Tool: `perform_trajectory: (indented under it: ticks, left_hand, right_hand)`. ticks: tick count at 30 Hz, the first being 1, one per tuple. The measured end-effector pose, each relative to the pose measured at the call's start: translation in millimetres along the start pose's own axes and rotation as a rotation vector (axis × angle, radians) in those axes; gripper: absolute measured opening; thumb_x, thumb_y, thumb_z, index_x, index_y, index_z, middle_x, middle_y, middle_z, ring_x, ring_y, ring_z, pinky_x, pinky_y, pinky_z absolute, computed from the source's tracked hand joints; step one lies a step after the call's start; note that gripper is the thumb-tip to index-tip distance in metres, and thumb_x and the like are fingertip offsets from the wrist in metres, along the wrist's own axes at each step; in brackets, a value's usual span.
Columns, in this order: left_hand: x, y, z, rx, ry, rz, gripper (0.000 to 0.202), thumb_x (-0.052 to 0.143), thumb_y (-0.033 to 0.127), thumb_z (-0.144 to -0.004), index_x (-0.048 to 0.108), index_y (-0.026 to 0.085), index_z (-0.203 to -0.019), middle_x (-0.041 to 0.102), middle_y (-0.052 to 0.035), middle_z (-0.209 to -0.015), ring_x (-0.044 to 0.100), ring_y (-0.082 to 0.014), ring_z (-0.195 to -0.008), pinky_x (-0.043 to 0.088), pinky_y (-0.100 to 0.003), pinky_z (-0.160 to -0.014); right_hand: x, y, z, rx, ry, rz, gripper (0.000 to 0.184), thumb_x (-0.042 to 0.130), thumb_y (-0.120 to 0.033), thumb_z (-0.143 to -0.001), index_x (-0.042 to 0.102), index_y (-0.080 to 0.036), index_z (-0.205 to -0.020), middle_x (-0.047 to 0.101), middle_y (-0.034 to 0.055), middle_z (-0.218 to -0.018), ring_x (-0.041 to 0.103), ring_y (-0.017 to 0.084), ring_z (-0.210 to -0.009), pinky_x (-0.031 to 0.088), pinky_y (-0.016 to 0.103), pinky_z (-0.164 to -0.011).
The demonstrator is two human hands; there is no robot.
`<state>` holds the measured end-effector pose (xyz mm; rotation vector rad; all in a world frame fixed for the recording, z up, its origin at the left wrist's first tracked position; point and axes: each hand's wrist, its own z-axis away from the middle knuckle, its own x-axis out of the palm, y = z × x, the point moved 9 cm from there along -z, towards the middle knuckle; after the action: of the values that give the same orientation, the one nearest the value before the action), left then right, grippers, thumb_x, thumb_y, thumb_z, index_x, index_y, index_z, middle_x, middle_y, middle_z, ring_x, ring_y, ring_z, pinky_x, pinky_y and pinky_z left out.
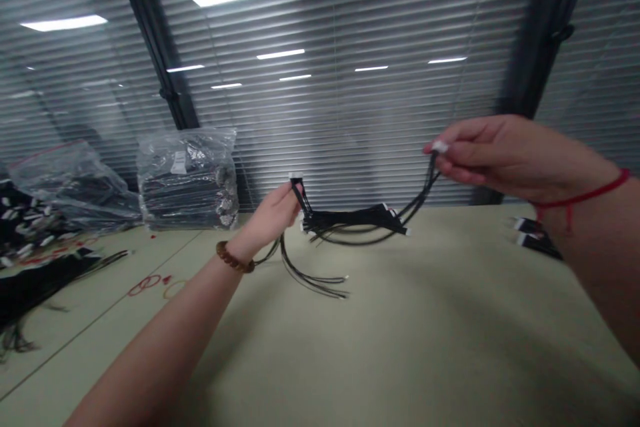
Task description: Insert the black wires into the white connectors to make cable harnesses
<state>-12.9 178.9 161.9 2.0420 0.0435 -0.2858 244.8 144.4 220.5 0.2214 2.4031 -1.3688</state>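
My left hand (280,213) is closed on a wire harness of thin black wires, with a white connector showing above the fingertips. Loose wire ends (317,285) hang below that hand. Off to the right, my right hand (480,147) pinches a white connector (440,146) between thumb and fingers. Black wires (423,195) droop from it in a curve towards the left hand; whether both ends belong to one harness I cannot tell. Between the hands is a bundle of black harnesses (355,219) with white connectors at its ends, partly crossed by the drooping wires.
Clear plastic bags of black harnesses (187,180) stand at the back left. Nearer are a heap of white connectors (25,220), a black wire bundle (45,280) and red rubber bands (145,285). More harnesses (537,238) lie right. Blinds (340,113) rise behind the table (400,347).
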Motion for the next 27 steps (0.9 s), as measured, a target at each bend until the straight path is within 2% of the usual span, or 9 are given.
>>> perform_trajectory:
  ticks: [2,4,7,9,12,15,21,24,27]
  left_hand:
    - [32.9,-3,10,-0.032,-0.107,0.021,0.034,0.053,0.046,-0.08,0.045,0.017,-0.064,0.04,0.0054,-0.052,0.034,-0.0069,-0.043,0.027,-0.018,-0.04]
    - [64.3,-3,23,-0.061,-0.205,0.057,0.036,0.047,0.051,-0.082,0.043,0.018,-0.067,0.041,0.0053,-0.053,0.034,-0.0069,-0.043,0.03,-0.019,-0.041]
    - [103.8,3,45,-0.109,-0.361,0.166,0.035,0.045,0.051,-0.083,0.039,0.02,-0.068,0.038,0.0062,-0.054,0.033,-0.0069,-0.043,0.03,-0.02,-0.041]
    - [118.1,6,55,-0.156,-0.409,0.218,0.036,0.047,0.052,-0.082,0.037,0.02,-0.068,0.037,0.0059,-0.055,0.034,-0.0068,-0.044,0.029,-0.019,-0.041]
    - [127.7,7,64,-0.185,-0.451,0.227,0.038,0.046,0.055,-0.081,0.038,0.02,-0.07,0.036,0.006,-0.055,0.033,-0.0067,-0.044,0.028,-0.02,-0.041]
    - [132.0,8,69,-0.145,-0.508,0.198,0.038,0.043,0.054,-0.084,0.042,0.019,-0.071,0.037,0.0053,-0.057,0.032,-0.0064,-0.045,0.028,-0.02,-0.042]
    - [134.5,9,74,-0.139,-0.595,0.196,0.037,0.041,0.053,-0.085,0.042,0.018,-0.072,0.037,0.0058,-0.057,0.03,-0.0061,-0.046,0.027,-0.02,-0.042]
    - [138.5,0,78,-0.227,-0.614,0.288,0.036,0.045,0.053,-0.083,0.039,0.019,-0.072,0.034,0.0077,-0.055,0.027,-0.0057,-0.043,0.026,-0.018,-0.04]
    - [148.3,-31,97,-0.369,-0.557,0.191,0.031,0.035,0.047,-0.089,0.035,0.02,-0.073,0.032,0.008,-0.055,0.026,-0.006,-0.042,0.024,-0.017,-0.038]
  right_hand:
    - [35,5,0,0.017,-0.182,0.005,0.029,0.069,-0.035,-0.07,0.063,-0.011,-0.085,0.057,0.0031,-0.063,0.047,0.006,-0.05,0.035,0.019,-0.046]
    - [63,9,6,0.012,-0.284,-0.006,0.031,0.066,-0.035,-0.074,0.062,-0.011,-0.094,0.056,0.0008,-0.06,0.048,0.007,-0.051,0.037,0.019,-0.046]
    - [85,13,21,-0.006,-0.326,-0.041,0.031,0.06,-0.031,-0.08,0.057,-0.013,-0.106,0.053,-0.002,-0.061,0.049,0.007,-0.055,0.039,0.017,-0.048]
    - [89,13,31,-0.015,-0.339,-0.07,0.031,0.058,-0.03,-0.082,0.055,-0.015,-0.108,0.053,-0.0022,-0.065,0.049,0.006,-0.057,0.04,0.016,-0.049]
    - [87,11,42,-0.018,-0.367,-0.102,0.031,0.056,-0.032,-0.083,0.055,-0.014,-0.107,0.053,-0.0018,-0.065,0.048,0.006,-0.056,0.038,0.015,-0.048]
    - [87,9,48,-0.009,-0.384,-0.125,0.031,0.056,-0.034,-0.082,0.057,-0.012,-0.105,0.052,-0.0014,-0.063,0.047,0.006,-0.055,0.037,0.016,-0.047]
    - [88,10,48,0.012,-0.341,-0.16,0.021,0.065,-0.033,-0.075,0.064,-0.013,-0.082,0.054,-0.0005,-0.059,0.045,0.006,-0.052,0.032,0.017,-0.044]
    - [56,3,28,-0.054,-0.16,-0.247,0.019,0.064,-0.031,-0.076,0.059,-0.014,-0.068,0.048,-0.0026,-0.056,0.042,0.005,-0.053,0.033,0.017,-0.049]
    - [16,2,-4,-0.081,0.023,-0.348,0.031,0.058,-0.028,-0.081,0.043,-0.015,-0.058,0.037,-0.0046,-0.054,0.04,0.005,-0.053,0.036,0.017,-0.054]
